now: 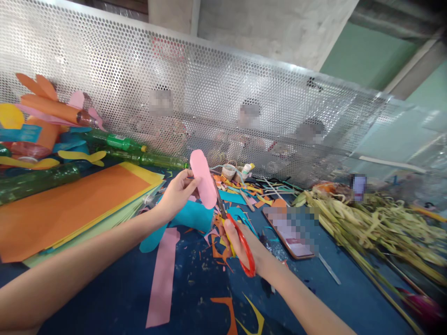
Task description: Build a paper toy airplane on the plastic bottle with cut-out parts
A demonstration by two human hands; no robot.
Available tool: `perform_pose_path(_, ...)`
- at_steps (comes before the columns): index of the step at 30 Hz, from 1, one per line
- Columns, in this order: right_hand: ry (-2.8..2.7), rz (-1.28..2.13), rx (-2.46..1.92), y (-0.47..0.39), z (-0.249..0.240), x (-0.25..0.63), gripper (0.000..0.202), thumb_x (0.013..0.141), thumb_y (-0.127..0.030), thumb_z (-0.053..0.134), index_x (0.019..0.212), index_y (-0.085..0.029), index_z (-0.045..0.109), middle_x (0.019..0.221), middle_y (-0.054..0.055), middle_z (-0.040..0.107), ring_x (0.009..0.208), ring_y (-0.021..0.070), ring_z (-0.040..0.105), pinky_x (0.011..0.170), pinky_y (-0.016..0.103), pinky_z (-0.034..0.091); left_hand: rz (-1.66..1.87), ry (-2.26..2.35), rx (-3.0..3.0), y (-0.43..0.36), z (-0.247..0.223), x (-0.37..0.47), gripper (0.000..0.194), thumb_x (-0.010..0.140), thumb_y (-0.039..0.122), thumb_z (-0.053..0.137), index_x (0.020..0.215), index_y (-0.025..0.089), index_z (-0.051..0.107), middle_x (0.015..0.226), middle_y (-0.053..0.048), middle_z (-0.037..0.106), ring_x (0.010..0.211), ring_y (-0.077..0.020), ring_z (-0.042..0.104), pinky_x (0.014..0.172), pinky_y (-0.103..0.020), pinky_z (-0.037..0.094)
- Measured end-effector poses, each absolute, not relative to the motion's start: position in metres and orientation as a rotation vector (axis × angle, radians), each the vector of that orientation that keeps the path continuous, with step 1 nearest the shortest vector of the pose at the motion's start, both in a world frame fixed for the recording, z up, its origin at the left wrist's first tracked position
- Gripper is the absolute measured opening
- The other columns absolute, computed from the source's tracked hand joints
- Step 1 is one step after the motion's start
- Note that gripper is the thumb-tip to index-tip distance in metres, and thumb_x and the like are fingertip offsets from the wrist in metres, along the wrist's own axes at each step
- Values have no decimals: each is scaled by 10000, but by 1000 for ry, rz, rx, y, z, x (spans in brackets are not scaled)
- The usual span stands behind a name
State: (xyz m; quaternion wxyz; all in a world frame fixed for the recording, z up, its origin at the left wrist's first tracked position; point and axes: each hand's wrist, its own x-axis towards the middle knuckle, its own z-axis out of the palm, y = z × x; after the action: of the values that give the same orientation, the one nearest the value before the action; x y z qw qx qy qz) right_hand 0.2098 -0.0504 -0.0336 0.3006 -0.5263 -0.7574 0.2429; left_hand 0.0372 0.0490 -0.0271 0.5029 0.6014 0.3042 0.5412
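Between the thumb and fingers of my left hand (179,191) is a rounded pink paper piece (203,179), held up above the table. My right hand (239,242) grips scissors (248,256) with red and yellow handles; their dark blades lie along the right edge of the pink piece. Whether the blades touch the paper is hard to tell. Below my left hand lie a blue paper shape (193,216) and a long pink strip (163,279).
Stacked coloured paper (80,204) and green bottles (122,143) are at left. Scraps (237,186) cover the middle. A phone (291,232) and dried husks (352,228) lie at right. Behind a perforated metal panel (216,88), people show faintly.
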Motion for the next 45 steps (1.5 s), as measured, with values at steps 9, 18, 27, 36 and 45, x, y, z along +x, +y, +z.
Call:
perform_pose_path(9, -1963, 672, -1403, -49, -36, 207, 462, 921, -534, 178, 645, -221, 377, 574, -13, 422, 528, 150, 405, 516, 283, 357, 1303, 746, 1449, 49, -28, 36, 197, 814, 352, 569, 854, 188, 470, 574, 61, 594, 524, -104, 594, 538, -212, 477)
perform_pose_path(18, -1921, 679, -1352, -49, -35, 205, 471, 918, -536, 203, 622, -220, 388, 553, -11, 415, 518, 146, 402, 491, 269, 355, 1306, 731, 1447, 49, -28, 36, 174, 820, 326, 566, 856, 187, 469, 576, 62, 608, 523, -99, 602, 533, -200, 480)
perform_pose_path(27, -1926, 699, -1320, -47, -36, 206, 466, 921, -511, 225, 606, -213, 394, 528, -15, 397, 485, 128, 392, 426, 240, 341, 1312, 718, 1435, 49, -28, 36, 180, 813, 329, 571, 851, 189, 465, 581, 63, 612, 523, -101, 608, 540, -202, 486)
perform_pose_path(36, -1894, 672, -1349, -40, -51, 212, 439, 910, -516, 266, 646, -207, 430, 569, -4, 422, 535, 136, 417, 444, 233, 350, 1305, 708, 1422, 50, -28, 37, 190, 812, 343, 578, 846, 190, 471, 588, 61, 607, 518, -99, 601, 543, -206, 487)
perform_pose_path(45, -1936, 575, -1383, -42, -48, 211, 446, 908, -510, 241, 587, -225, 362, 491, -26, 363, 483, 139, 390, 459, 249, 309, 1305, 735, 1394, 50, -28, 37, 212, 793, 357, 593, 836, 187, 474, 599, 53, 610, 532, -108, 605, 543, -214, 489)
